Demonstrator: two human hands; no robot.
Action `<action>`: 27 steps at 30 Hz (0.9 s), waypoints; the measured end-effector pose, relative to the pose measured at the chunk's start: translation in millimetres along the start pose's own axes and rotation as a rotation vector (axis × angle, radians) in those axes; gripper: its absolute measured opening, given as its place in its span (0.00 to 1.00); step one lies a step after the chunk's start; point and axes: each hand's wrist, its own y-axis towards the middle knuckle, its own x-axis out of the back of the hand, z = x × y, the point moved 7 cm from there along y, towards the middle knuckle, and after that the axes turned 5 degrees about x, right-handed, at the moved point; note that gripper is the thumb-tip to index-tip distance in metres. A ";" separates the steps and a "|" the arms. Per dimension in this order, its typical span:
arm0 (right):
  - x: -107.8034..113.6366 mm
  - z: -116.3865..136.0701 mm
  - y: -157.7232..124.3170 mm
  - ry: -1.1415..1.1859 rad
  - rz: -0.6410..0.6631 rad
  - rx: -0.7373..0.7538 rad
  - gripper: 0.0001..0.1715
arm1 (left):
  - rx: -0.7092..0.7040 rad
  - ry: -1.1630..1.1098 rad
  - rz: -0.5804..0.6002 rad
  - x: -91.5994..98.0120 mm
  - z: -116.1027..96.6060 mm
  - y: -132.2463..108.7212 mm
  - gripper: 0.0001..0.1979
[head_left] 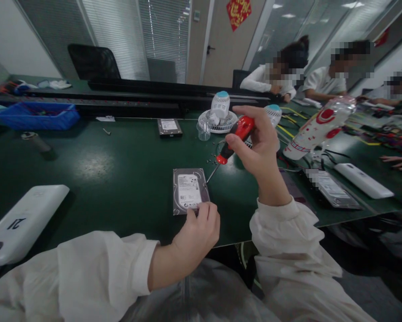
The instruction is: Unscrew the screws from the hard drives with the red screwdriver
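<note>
On the left of the green table, a white device marked 21 lies near the edge, with a metallic cylinder beyond it and a blue bin farther back. A small metal piece sits alone to the right of these, and 1 dark hard drive rests toward the back.

At the middle, near the table's front edge, the silver hard drive lies flat, label up. The left hand has bent fingers at its near right corner, touching it; whether they pinch the casing or only press on it, I cannot tell. Small screws lie loose just past the drive, near a clear cup and a white fan.

The right hand is closed around the red-and-black screwdriver, thumb and fingers on the handle, shaft slanting down leftward to the silver drive's right edge. The step in hand appears to be screwdriver work on that side; whether the tip is seated is too small to tell. The next move seems to call for a well-seated tip, a steady turn and a drive held still.

Farther right are a red-and-white bottle and 1 more drive.
</note>
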 end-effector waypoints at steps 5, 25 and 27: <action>-4.3 1.8 0.5 0.153 0.059 -0.013 0.29 | 0.012 -0.005 -0.017 1.0 0.7 0.5 0.12; 1.3 -7.8 -2.9 -0.018 -0.072 0.023 0.28 | 0.010 0.015 0.008 -3.8 0.0 -0.8 0.11; -1.1 -6.9 -3.2 -0.012 -0.049 0.009 0.24 | 0.011 0.016 0.015 -3.7 0.1 -0.8 0.11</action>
